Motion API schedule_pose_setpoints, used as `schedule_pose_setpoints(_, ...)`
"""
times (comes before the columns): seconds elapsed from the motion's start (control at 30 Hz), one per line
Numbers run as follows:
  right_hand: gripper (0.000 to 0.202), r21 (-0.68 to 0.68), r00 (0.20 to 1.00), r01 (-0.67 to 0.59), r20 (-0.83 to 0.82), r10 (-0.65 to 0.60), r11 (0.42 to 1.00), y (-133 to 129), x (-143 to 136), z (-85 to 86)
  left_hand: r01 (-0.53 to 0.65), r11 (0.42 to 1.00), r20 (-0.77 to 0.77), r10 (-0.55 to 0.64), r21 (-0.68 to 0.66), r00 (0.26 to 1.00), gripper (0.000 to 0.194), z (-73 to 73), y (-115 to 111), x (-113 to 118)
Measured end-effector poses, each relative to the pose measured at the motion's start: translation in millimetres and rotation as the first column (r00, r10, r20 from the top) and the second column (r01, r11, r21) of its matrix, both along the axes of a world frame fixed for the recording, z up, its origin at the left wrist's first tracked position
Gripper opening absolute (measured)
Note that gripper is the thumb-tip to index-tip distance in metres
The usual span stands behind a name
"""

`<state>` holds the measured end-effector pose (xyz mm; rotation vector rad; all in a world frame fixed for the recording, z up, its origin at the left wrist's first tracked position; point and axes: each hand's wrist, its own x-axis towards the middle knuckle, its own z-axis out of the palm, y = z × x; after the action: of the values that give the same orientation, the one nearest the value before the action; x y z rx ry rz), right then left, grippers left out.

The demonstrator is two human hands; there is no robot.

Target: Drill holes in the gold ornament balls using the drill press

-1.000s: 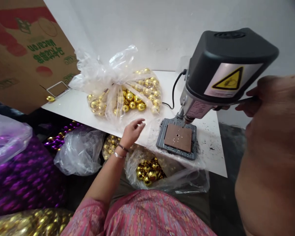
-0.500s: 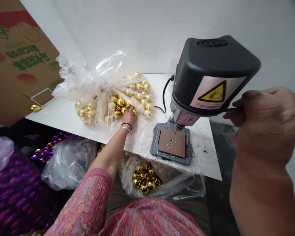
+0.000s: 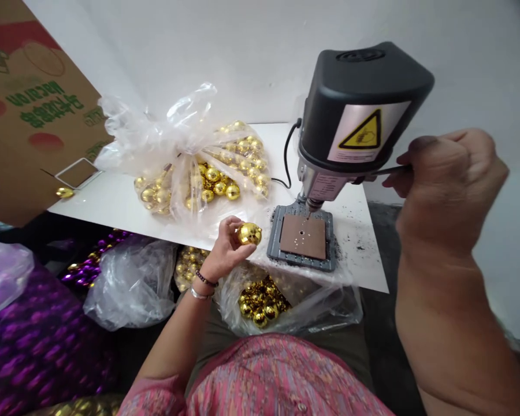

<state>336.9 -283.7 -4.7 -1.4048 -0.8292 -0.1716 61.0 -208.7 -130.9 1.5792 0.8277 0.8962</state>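
My left hand grips a shiny gold bauble between thumb and fingers, in front of the table's edge and left of the drill press. My right hand is closed round the feed lever of the black bench drill press. Below its chuck lies a brown square board with a small hole, set on the grey metal base. Behind my left hand, a clear plastic bag lies open on the white table, with many gold baubles in it.
An open bag of gold baubles rests at my lap. Purple baubles in a large bag fill the lower left. A cardboard box stands at the table's left end, a loose gold bauble beside it. Dark shavings lie around the drill base.
My left hand has come out of the table bag toward me, carrying a gold bauble. My right hand stays on the lever. The view has shifted slightly.
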Motion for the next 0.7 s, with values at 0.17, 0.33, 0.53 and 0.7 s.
schedule_pose_setpoints(0.17,0.026,-0.083,0.999,-0.038,-0.033,0.035,0.996,1.9,0.6,16.4,0.083,0.986,-0.036,-0.089,-0.142,0.995,0.050,-8.1,-11.0,36.0)
schedule_pose_setpoints(0.33,0.026,-0.249,0.997,-0.051,-0.065,0.036,0.967,20.5,14.9,45.8,0.093,0.971,-0.142,-0.126,-0.219,0.982,0.067,-11.9,-1.7,62.4)
schedule_pose_setpoints(0.53,0.033,-0.219,0.992,-0.113,-0.079,0.098,0.969,36.8,26.6,50.2,0.093,0.995,-0.293,-0.098,-0.031,0.951,0.060,-12.1,10.5,80.4)
schedule_pose_setpoints(0.7,0.036,-0.199,0.991,-0.118,-0.079,0.104,0.973,33.6,23.3,48.6,0.119,0.992,-0.336,-0.125,-0.040,0.933,0.059,-13.9,16.8,98.5)
